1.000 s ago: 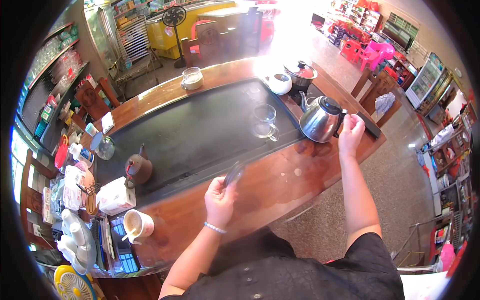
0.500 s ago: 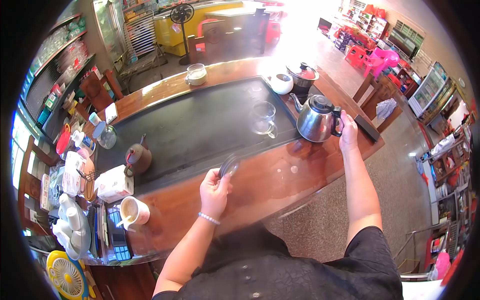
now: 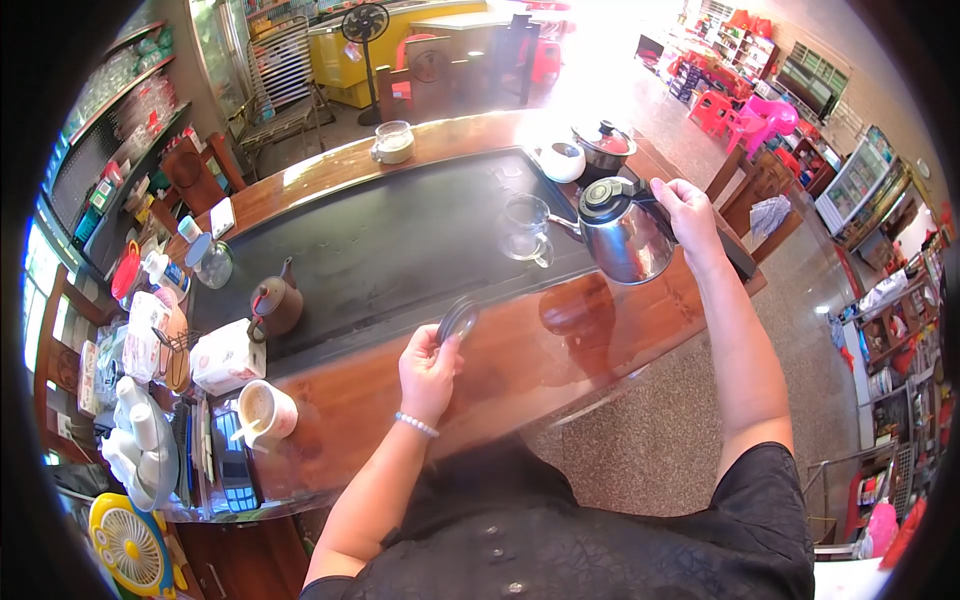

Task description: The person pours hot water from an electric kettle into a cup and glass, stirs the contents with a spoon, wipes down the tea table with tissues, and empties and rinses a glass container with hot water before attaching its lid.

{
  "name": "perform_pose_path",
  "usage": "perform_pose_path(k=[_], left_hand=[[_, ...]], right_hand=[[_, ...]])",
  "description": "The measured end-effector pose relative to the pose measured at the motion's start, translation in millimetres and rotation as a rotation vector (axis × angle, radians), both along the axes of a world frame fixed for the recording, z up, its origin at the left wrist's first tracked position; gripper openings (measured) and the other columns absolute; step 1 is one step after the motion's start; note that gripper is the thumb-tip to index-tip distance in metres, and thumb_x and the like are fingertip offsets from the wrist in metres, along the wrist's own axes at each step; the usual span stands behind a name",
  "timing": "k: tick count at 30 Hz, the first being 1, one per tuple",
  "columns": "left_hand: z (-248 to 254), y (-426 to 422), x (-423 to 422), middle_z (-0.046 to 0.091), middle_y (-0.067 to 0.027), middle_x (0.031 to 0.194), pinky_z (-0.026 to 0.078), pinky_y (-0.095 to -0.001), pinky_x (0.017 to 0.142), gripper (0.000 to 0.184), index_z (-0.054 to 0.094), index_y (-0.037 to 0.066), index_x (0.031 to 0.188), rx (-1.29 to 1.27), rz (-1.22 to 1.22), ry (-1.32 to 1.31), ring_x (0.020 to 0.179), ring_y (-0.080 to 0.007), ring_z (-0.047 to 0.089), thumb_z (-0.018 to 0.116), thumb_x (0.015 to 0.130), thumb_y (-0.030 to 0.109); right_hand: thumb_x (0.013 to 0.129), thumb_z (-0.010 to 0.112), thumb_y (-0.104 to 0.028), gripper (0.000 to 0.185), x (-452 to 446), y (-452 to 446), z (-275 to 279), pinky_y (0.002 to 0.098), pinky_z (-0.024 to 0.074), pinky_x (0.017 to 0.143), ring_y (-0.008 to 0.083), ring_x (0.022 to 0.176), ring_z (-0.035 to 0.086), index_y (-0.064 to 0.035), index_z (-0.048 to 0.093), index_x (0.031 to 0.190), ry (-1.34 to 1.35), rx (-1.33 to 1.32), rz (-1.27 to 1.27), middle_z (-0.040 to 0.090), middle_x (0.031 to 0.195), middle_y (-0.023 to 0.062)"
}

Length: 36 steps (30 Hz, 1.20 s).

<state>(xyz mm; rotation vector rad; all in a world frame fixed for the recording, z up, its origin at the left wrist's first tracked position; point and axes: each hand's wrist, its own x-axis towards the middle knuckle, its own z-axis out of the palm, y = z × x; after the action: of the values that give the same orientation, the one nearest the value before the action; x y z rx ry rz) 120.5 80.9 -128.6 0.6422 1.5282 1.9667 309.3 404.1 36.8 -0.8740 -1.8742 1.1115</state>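
My right hand [image 3: 690, 215] is closed around the black handle of a stainless steel kettle [image 3: 630, 240]. The kettle tips to the left, its spout at the rim of a clear glass pitcher [image 3: 525, 238] on the black tea tray [image 3: 390, 235]. Whether water is flowing I cannot make out. Between the thumb and fingers of my left hand [image 3: 428, 375] is a small round lid [image 3: 459, 320] with a dark rim, held up over the table's near edge. A brown clay teapot [image 3: 277, 304] stands at the tray's left end.
Behind the kettle are a white round pot [image 3: 562, 161] and a lidded dark pot [image 3: 604, 150]. A glass cup [image 3: 394, 143] stands on the far edge. To the left are a tissue pack [image 3: 229, 357], a paper cup [image 3: 267, 412] and a bowl of white cups [image 3: 140, 450].
The kettle has gone from upright to tipped, its spout coming down to the glass pitcher as my right hand rose. My left hand still holds the lid in nearly the same place.
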Motion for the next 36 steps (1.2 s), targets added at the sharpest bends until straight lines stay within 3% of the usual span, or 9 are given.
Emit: perform_pose_path(k=[2, 14, 21, 24, 30, 33, 36], left_hand=[[-1.7, 0.7, -0.5, 0.06, 0.002, 0.078, 0.046, -0.0194, 0.056, 0.008, 0.061, 0.005, 0.099, 0.005, 0.011, -0.004, 0.062, -0.0041, 0.055, 0.063, 0.095, 0.011], [0.9, 0.0, -0.1, 0.062, 0.0006, 0.08, 0.047, -0.0191, 0.057, 0.009, 0.059, 0.005, 0.097, -0.009, 0.004, 0.01, 0.063, -0.0048, 0.057, 0.063, 0.095, 0.013], [2.6, 0.0, 0.6, 0.061, 0.0013, 0.079, 0.046, -0.0187, 0.056, 0.009, 0.059, 0.005, 0.097, 0.0, 0.004, 0.011, 0.063, -0.0045, 0.057, 0.063, 0.095, 0.013], [0.5, 0.4, -0.1, 0.061, 0.0014, 0.079, 0.046, -0.0186, 0.056, 0.009, 0.059, 0.005, 0.097, 0.01, -0.004, -0.001, 0.063, -0.0045, 0.057, 0.064, 0.095, 0.013], [1.5, 0.4, -0.1, 0.061, 0.0011, 0.079, 0.047, -0.019, 0.056, 0.009, 0.059, 0.005, 0.097, -0.012, 0.005, 0.004, 0.063, -0.0048, 0.057, 0.064, 0.095, 0.013], [2.2, 0.2, -0.1, 0.061, 0.001, 0.079, 0.047, -0.0191, 0.056, 0.009, 0.059, 0.005, 0.098, -0.025, 0.006, 0.012, 0.063, -0.0049, 0.057, 0.063, 0.095, 0.013], [1.0, 0.5, -0.3, 0.061, 0.0009, 0.079, 0.047, -0.0191, 0.056, 0.009, 0.059, 0.005, 0.098, -0.003, 0.001, 0.002, 0.063, -0.0051, 0.057, 0.063, 0.095, 0.013]], right_hand=[[0.091, 0.068, -0.03, 0.03, -4.6, 5.4, 1.2, 0.0258, 0.0434, 0.059, 0.0076, 0.065, 0.055, -0.0033, 0.066, 0.078, -0.031, 0.047, -0.002, 0.064, 0.071, 0.0017], [0.087, 0.07, -0.037, 0.036, -21.7, 13.1, 2.2, 0.0316, 0.0475, 0.066, 0.0149, 0.069, 0.061, -0.0016, 0.07, 0.084, -0.224, 0.3, -0.071, 0.069, 0.076, 0.0088], [0.087, 0.069, -0.039, 0.038, -8.8, 22.8, 1.3, 0.0324, 0.0485, 0.067, 0.0167, 0.07, 0.063, -0.0015, 0.07, 0.085, -0.216, 0.295, -0.126, 0.069, 0.075, 0.0088], [0.092, 0.069, -0.03, 0.029, -9.9, 28.8, -2.1, 0.0245, 0.0406, 0.057, 0.0056, 0.062, 0.05, -0.0038, 0.066, 0.079, -0.167, 0.312, -0.166, 0.059, 0.069, -0.0021], [0.091, 0.07, -0.031, 0.031, -16.3, 30.9, -0.8, 0.0243, 0.0407, 0.057, 0.0054, 0.061, 0.05, -0.0039, 0.065, 0.078, -0.161, 0.296, -0.208, 0.059, 0.069, -0.0019], [0.087, 0.07, -0.041, 0.039, -12.6, 32.7, 0.9, 0.031, 0.049, 0.066, 0.0148, 0.07, 0.063, -0.0021, 0.069, 0.085, -0.204, 0.24, -0.186, 0.069, 0.077, 0.0081], [0.088, 0.07, -0.037, 0.035, -9.0, 25.6, 5.8, 0.0288, 0.048, 0.064, 0.0116, 0.068, 0.06, -0.0021, 0.068, 0.084, -0.175, 0.183, -0.129, 0.067, 0.076, 0.0054]])
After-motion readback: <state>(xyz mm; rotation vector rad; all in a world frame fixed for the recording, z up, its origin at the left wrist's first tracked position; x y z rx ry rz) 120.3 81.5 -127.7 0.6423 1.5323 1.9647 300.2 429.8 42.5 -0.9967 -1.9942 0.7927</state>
